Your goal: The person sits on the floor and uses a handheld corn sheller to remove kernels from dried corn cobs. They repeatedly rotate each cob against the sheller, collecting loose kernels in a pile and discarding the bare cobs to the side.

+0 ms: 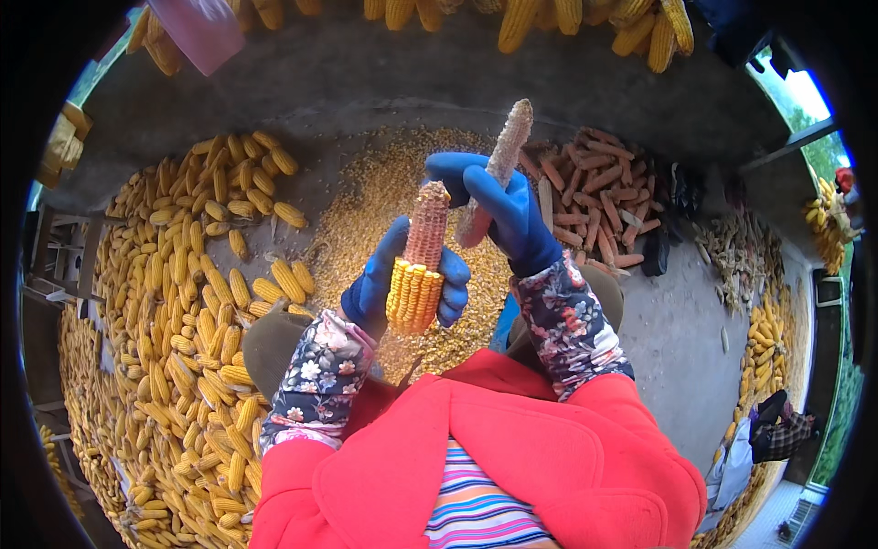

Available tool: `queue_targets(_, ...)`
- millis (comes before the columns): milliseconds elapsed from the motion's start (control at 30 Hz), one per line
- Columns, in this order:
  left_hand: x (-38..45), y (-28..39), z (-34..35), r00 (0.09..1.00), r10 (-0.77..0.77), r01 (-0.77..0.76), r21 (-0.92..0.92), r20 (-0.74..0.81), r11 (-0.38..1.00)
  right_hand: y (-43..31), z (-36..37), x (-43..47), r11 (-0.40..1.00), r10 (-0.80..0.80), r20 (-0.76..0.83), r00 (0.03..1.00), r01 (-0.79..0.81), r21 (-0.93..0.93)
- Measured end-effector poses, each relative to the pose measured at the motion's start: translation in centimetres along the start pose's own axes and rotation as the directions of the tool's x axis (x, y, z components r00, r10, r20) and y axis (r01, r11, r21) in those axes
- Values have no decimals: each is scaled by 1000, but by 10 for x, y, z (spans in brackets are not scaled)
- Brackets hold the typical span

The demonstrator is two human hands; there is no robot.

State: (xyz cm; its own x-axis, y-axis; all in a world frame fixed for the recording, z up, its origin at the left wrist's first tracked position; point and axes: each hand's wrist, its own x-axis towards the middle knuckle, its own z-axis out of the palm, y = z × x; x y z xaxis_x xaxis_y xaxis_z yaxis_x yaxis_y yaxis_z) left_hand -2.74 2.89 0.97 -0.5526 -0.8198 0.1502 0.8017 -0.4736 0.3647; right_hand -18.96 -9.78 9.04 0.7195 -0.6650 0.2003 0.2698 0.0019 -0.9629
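My left hand [387, 278], in a blue glove, is closed around a partly shelled corn ear [416, 291]. Yellow kernels cover its lower half, while the upper half is bare reddish cob. In my right hand [504, 206], also gloved in blue, a bare corncob [509, 147] is gripped at a slant, its pale tip pointing up. The cob's lower end is close to the upper part of the ear. Loose corn kernels [363, 213] form a wide heap on the floor beneath both hands.
Whole corn ears [185, 295] cover the floor on the left. Stripped cobs [597, 192] are piled ahead to the right, beside dry husks [737, 254]. More ears hang [521, 24] along the top of the view. A person [775, 429] is at the far right.
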Motion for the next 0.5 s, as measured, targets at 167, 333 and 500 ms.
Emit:
queue_targets(167, -5, -1, 6, 997, -73, 71, -75, -22, 995, -11, 8, -4, 969, 167, 13, 986, -161, -187)
queue_targets(333, 1, -1, 28, 992, -37, 42, 36, -124, 998, 20, 7, -3, 973, 65, 15, 998, -67, 219)
queue_targets(500, 1, 1, 38, 989, -1, 20, 128, -147, 992, 24, 7, -4, 968, 96, 22, 995, -98, 231)
